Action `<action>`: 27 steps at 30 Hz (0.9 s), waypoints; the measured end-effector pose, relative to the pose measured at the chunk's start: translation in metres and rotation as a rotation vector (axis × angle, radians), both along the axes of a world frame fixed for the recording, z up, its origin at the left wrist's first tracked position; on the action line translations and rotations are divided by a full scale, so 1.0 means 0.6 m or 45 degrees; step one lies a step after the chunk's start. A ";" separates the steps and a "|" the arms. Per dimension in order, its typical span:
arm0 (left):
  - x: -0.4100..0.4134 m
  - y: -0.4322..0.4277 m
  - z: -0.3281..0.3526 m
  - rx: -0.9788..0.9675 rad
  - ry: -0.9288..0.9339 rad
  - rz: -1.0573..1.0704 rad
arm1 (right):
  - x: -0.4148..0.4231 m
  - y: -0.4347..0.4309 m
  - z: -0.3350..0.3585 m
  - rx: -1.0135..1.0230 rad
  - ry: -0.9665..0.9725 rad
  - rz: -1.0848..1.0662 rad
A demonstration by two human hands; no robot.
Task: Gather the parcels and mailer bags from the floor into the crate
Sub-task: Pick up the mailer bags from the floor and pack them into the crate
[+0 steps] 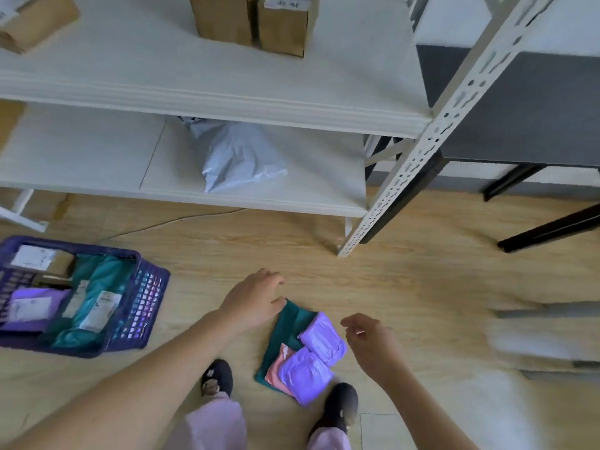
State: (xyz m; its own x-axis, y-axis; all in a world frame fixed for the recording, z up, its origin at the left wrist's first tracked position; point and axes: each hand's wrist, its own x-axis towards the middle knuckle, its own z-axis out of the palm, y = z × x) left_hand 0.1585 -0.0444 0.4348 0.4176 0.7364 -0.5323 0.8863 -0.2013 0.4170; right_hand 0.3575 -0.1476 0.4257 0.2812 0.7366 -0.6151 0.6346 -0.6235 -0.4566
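- Four soft mailer bags lie in a small pile on the wooden floor [406,287] just ahead of my feet: a teal bag [292,323] at the bottom, a pink one [276,373] showing at its near edge, and two puffy purple bags [323,336] [303,373] on top, side by side and touching.
- My left hand [256,298] reaches down to the teal bag's far corner, fingertips at its edge, fingers loosely apart and closed on nothing.
- My right hand [370,344] hovers just right of the purple bags, fingers curled but open, empty.
- The purple plastic crate [143,306] sits on the floor well to the left, already holding teal and purple bags with white labels and a brown parcel.
- A grey mailer bag [237,157] rests on the lower white shelf [97,157] beyond; brown cardboard boxes [253,21] stand on the shelf above.
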 end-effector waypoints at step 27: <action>0.032 -0.086 -0.755 -0.265 0.033 0.498 | -0.020 0.073 -0.803 -0.344 -0.135 1.064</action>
